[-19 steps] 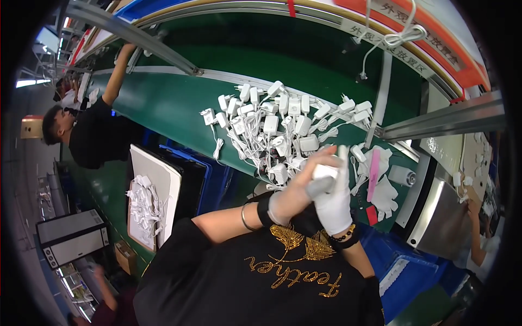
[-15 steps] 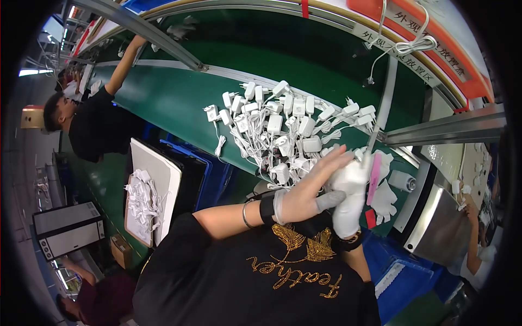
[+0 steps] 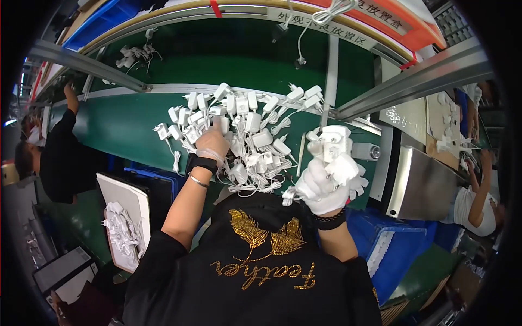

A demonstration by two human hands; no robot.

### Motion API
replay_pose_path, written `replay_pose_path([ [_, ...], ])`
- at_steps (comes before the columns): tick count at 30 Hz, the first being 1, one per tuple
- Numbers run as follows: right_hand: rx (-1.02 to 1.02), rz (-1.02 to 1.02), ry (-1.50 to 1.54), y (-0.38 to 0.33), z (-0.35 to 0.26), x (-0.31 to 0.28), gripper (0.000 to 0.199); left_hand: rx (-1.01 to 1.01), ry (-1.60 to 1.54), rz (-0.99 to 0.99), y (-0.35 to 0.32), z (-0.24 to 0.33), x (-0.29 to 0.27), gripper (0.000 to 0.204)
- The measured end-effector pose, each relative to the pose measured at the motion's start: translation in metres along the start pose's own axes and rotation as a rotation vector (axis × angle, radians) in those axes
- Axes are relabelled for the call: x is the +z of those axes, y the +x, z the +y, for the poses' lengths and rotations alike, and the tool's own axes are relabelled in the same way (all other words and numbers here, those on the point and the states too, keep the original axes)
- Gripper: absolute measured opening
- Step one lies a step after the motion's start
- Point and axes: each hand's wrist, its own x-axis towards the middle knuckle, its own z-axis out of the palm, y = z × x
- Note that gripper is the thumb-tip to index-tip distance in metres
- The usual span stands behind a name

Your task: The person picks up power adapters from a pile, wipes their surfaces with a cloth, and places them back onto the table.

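Observation:
A heap of white plug-in power adapters [image 3: 253, 123] with coiled white cables lies on the green work surface. My left hand [image 3: 213, 143], in a thin glove with bare fingertips, reaches into the heap's left side. Its index finger is stretched out against the adapters, and the other fingers are mostly hidden. To the right of the heap, my right hand [image 3: 322, 187], in a white glove, is closed around white power adapters. One adapter [image 3: 335, 142] stands up above the fingers and another white piece [image 3: 342, 168] sits in front of it. A bundled cable [image 3: 289, 195] hangs beside this hand.
A white box [image 3: 142, 206] with crumpled white pieces stands at the left, and a blue crate [image 3: 389, 244] at the lower right. Metal frame bars [image 3: 408, 81] cross the upper right. A small white cylinder [image 3: 366, 151] lies beyond my right hand. Co-workers are on both sides.
My hands were together at the right of the heap; now the left has moved away into the heap. The right now shows adapters in its grip. The whole view has turned.

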Motion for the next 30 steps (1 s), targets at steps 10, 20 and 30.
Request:
replay_pose_path([
  [10,-0.001,-0.107,0.247,-0.009,-0.006,0.006,0.03,0.26,-0.954,0.352,-0.047,0.006,-0.048,0.058],
  [20,0.04,-0.118,0.224,-0.013,-0.011,-0.003,0.031,0.288,-1.518,0.46,-0.081,0.057,-0.128,0.075],
  [30,-0.261,0.609,-0.162,-0.061,-0.064,0.069,0.055,0.328,-1.886,-0.096,-0.077,0.047,-0.123,0.073],
])
